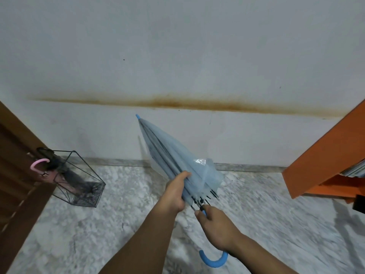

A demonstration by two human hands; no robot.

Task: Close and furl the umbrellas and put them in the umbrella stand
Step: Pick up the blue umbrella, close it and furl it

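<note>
Wire umbrella stand (79, 180) left of left hand (175, 192) held pink-handled umbrella (39, 165) and black umbrella (67, 169), clear blue umbrella (171, 155) collapsed, unfurled, left hand gripped canopy, right hand (217, 228) gripped shaft above blue hook handle.

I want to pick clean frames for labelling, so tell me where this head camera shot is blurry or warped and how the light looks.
Head view: the floor is smeared by motion blur, most at lower right; the wire umbrella stand is soft; the blue umbrella and both hands, left and right, are fairly sharp. Wide-angle bowing tilts the orange shelf and the wooden door inward. Lighting is flat and dim, with no hard shadows.
</note>
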